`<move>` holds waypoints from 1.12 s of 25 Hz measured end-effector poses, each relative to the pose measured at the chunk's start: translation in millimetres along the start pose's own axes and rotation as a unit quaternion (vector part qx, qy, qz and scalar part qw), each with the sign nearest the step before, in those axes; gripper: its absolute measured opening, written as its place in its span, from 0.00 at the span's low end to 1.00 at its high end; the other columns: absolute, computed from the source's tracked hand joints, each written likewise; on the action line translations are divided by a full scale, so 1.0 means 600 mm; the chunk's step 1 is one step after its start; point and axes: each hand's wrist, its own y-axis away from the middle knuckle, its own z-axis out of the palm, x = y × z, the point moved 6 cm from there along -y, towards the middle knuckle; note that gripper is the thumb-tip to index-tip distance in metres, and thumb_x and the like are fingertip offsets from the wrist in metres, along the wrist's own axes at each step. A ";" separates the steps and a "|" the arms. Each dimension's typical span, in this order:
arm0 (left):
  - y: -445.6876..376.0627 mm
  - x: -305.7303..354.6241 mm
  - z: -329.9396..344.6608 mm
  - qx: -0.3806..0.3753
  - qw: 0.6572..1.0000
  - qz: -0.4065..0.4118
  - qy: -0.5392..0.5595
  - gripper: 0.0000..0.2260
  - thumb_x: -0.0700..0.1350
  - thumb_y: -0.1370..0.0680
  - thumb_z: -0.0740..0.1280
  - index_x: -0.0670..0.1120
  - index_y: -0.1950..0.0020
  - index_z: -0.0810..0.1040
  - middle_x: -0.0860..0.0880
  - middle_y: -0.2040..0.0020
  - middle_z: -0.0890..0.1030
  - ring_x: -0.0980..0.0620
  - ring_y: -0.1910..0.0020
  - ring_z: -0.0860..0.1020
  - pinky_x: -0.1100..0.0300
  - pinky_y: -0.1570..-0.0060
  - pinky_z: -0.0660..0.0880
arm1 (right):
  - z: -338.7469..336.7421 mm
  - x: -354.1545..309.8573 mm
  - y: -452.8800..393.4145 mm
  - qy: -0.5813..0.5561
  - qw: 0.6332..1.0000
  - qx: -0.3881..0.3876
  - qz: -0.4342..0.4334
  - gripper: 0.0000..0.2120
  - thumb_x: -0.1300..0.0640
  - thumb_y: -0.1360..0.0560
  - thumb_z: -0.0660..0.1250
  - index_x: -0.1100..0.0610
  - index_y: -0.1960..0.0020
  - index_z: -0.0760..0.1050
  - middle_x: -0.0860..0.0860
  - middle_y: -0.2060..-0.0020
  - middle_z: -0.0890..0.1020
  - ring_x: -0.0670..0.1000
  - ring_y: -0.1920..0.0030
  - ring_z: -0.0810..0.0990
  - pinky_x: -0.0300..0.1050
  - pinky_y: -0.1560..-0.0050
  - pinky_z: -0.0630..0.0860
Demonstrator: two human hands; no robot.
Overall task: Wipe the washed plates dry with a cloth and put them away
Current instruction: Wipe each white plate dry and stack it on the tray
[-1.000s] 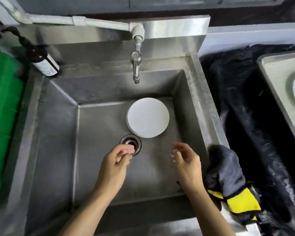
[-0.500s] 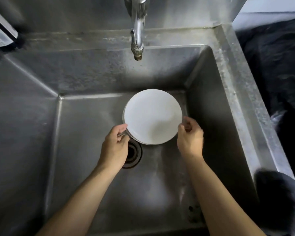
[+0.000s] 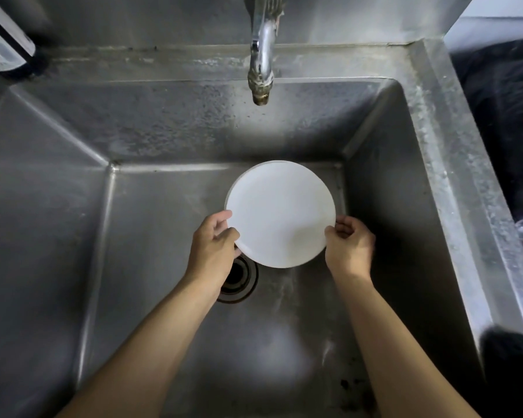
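Both hands reach down into a deep stainless steel sink (image 3: 435,164) and hold a round white plate (image 3: 280,214) between them. The left hand (image 3: 213,251) grips the plate's left rim, its fingers curled around the edge with the thumb on the upper surface; the right hand (image 3: 349,248) holds the opposite, right rim in the same way, fingers curled against the edge. The plate sits over the far right part of the basin floor, close to the back wall and right wall, with its near edge just past the drain (image 3: 242,277). A thin pale edge shows along the plate's upper left side, but whether that is a second plate underneath cannot be told, nor whether the plate rests on the floor of the basin or is lifted slightly off it. The drain is a dark round opening partly covered by the left wrist. A chrome faucet (image 3: 261,55) hangs over the back of the basin, its spout pointing down above the plate. On the back left ledge stands a dark bottle with a white label (image 3: 3,49), cut off by the frame. To the right of the sink lies dark fabric (image 3: 504,122), and another dark cloth (image 3: 511,354) drapes over the rim at the lower right corner.
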 end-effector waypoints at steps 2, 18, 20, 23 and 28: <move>0.013 -0.001 -0.009 0.007 1.000 -0.009 0.019 0.18 0.34 0.21 0.63 0.47 0.33 0.76 0.45 0.33 0.78 0.47 0.36 0.79 0.46 0.42 0.80 | -0.006 0.000 0.016 -0.013 1.000 0.002 -0.008 0.09 0.63 0.21 0.68 0.55 0.42 0.78 0.45 0.54 0.81 0.40 0.55 0.79 0.29 0.59 0.73; 0.212 -0.050 -0.209 0.187 0.974 -0.098 0.079 0.16 0.30 0.29 0.68 0.51 0.56 0.86 0.54 0.62 0.86 0.56 0.62 0.84 0.60 0.62 0.80 | -0.007 -0.133 0.246 0.109 0.977 -0.134 -0.122 0.06 0.56 0.22 0.66 0.51 0.45 0.74 0.43 0.66 0.82 0.43 0.63 0.81 0.40 0.62 0.76; 0.224 -0.060 -0.219 0.185 0.973 -0.122 0.071 0.18 0.30 0.29 0.67 0.53 0.66 0.85 0.54 0.68 0.84 0.53 0.64 0.81 0.59 0.60 0.79 | -0.005 -0.144 0.261 0.149 0.974 -0.135 -0.108 0.07 0.54 0.23 0.67 0.52 0.46 0.74 0.43 0.67 0.81 0.46 0.63 0.82 0.39 0.66 0.74; 0.234 -0.074 -0.230 0.186 0.965 -0.156 0.101 0.15 0.30 0.28 0.67 0.47 0.68 0.83 0.50 0.70 0.83 0.54 0.69 0.81 0.62 0.65 0.78 | -0.005 -0.155 0.275 0.175 0.973 -0.129 -0.079 0.08 0.53 0.25 0.69 0.54 0.48 0.76 0.51 0.61 0.83 0.53 0.64 0.84 0.41 0.66 0.78; 0.234 -0.078 -0.238 0.184 0.961 -0.168 0.122 0.09 0.29 0.26 0.67 0.42 0.55 0.82 0.41 0.56 0.84 0.49 0.60 0.83 0.65 0.67 0.79 | -0.012 -0.149 0.290 0.163 0.976 -0.123 -0.072 0.06 0.58 0.25 0.70 0.52 0.58 0.74 0.47 0.69 0.80 0.49 0.70 0.84 0.45 0.67 0.83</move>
